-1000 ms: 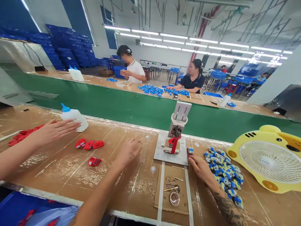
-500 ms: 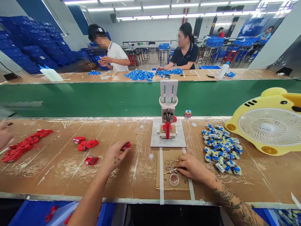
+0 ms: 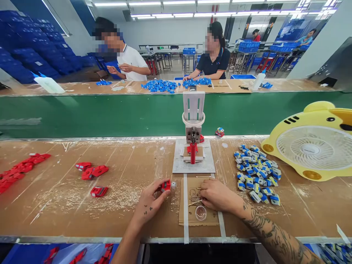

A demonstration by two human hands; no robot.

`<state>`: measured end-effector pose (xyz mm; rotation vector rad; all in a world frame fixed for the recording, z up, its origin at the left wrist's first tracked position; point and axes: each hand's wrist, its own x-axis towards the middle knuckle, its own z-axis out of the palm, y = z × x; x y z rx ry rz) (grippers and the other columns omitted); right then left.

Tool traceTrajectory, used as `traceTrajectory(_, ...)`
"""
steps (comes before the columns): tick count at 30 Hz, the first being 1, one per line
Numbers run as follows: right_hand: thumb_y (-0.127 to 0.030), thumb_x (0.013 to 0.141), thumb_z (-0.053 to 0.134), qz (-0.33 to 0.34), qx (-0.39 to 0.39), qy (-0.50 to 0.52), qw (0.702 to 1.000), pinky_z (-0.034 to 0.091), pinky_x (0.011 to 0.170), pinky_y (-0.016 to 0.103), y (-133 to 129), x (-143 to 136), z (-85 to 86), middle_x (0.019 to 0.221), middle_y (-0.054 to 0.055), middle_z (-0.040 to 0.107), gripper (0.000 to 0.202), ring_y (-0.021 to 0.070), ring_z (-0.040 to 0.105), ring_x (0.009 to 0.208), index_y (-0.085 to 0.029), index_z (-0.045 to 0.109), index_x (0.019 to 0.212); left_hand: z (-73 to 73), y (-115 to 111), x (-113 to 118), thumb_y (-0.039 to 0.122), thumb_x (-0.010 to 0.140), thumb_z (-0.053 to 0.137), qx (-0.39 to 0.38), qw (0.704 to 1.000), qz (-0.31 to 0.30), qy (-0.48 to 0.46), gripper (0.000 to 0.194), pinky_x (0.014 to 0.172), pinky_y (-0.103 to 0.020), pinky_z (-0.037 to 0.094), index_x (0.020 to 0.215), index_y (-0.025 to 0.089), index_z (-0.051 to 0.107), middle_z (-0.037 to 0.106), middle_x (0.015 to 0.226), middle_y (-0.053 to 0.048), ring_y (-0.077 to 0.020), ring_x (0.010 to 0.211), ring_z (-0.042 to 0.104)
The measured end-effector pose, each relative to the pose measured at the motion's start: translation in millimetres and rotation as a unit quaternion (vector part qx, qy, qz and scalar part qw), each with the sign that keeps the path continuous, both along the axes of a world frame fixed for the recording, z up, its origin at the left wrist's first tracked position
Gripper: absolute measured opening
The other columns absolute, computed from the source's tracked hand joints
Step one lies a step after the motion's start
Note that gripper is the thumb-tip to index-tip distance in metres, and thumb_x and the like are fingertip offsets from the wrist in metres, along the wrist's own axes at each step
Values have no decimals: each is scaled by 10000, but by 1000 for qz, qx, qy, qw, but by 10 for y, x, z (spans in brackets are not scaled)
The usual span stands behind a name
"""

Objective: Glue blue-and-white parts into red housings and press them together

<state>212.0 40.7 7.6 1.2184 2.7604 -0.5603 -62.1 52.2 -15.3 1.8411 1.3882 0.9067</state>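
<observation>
My left hand (image 3: 152, 200) is closed round a small red toy car shell (image 3: 165, 186), just left of the cardboard pad. The shell has dark window-like gaps. My right hand (image 3: 216, 194) rests over the pad (image 3: 183, 216) with its fingers pressed together. Thin sticks (image 3: 194, 202) reach up to its fingertips; what the fingers hold is hidden. A small clear round dish (image 3: 201, 212) sits on the pad below them. Behind the pad stands a hand press (image 3: 193, 128) with a red handle, and a red piece lies at its base.
Several red car shells (image 3: 95, 171) lie to the left, with a longer row (image 3: 23, 168) at far left. A pile of blue, white and yellow blocks (image 3: 257, 172) lies right, beside a yellow fan (image 3: 310, 143). Two co-workers sit beyond the green divider (image 3: 123, 115).
My left hand has moved right and nearer to me, carrying the red toy car shell to the pad's left edge. My right hand has stayed over the pad. The view has shifted slightly.
</observation>
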Motion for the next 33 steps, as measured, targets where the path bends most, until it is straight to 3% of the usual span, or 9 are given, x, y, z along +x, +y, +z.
traceTrajectory(5, -133, 813, 648, 31, -17, -12, 999, 434, 761, 329, 119, -35, 84, 862, 123, 753, 113, 245, 665, 825, -133, 761, 826, -15, -45, -53, 340, 809, 667, 1, 1000, 9, -11, 269, 793, -347, 628, 1032, 236, 774, 816, 1024, -70, -246, 886, 772)
traceTrajectory(12, -130, 857, 607, 20, -43, -21, 999, 433, 728, 319, 103, 8, 71, 881, 129, 755, 146, 253, 683, 835, -141, 750, 837, -62, -156, -56, 357, 808, 665, -38, 999, 25, -14, 298, 828, -358, 607, 1055, 236, 779, 812, 1041, -72, -244, 910, 755)
traceTrajectory(17, -101, 775, 618, 0, -54, -18, 998, 421, 691, 309, 139, -42, 91, 830, 132, 746, 113, 246, 667, 780, -141, 719, 745, -80, -192, -38, 343, 803, 658, -50, 997, 24, -45, 294, 828, -355, 602, 1048, 240, 783, 808, 1026, -70, -241, 926, 746)
traceTrajectory(22, -78, 749, 579, -53, -72, 0, 996, 378, 605, 255, 111, 157, 256, 717, 44, 712, 137, 175, 602, 643, -170, 680, 737, -93, -276, -25, 341, 773, 699, -92, 988, 45, -111, 332, 825, -367, 618, 1074, 218, 770, 790, 1033, -81, -237, 897, 745)
traceTrajectory(25, -41, 734, 550, -78, -134, 83, 984, 358, 579, 221, -8, 309, 364, 644, -23, 646, 184, 131, 537, 582, -195, 643, 693, -112, -333, 43, 307, 720, 725, -115, 976, 59, -176, 408, 830, -366, 622, 1116, 211, 752, 769, 1075, -85, -242, 924, 740)
traceTrajectory(28, -19, 729, 534, -57, -180, 136, 973, 380, 625, 228, -132, 356, 450, 687, -22, 644, 218, 138, 552, 635, -204, 645, 696, -111, -358, 141, 255, 688, 721, -113, 974, 31, -193, 364, 845, -357, 606, 1046, 222, 774, 744, 1069, -83, -247, 959, 714)
traceTrajectory(33, -27, 798, 545, -6, -167, 90, 982, 409, 665, 256, -197, 231, 489, 787, 28, 699, 232, 175, 627, 724, -195, 705, 780, -112, -366, 274, 224, 679, 728, -100, 969, -15, -223, 298, 874, -379, 577, 972, 238, 782, 727, 1011, -70, -255, 978, 684)
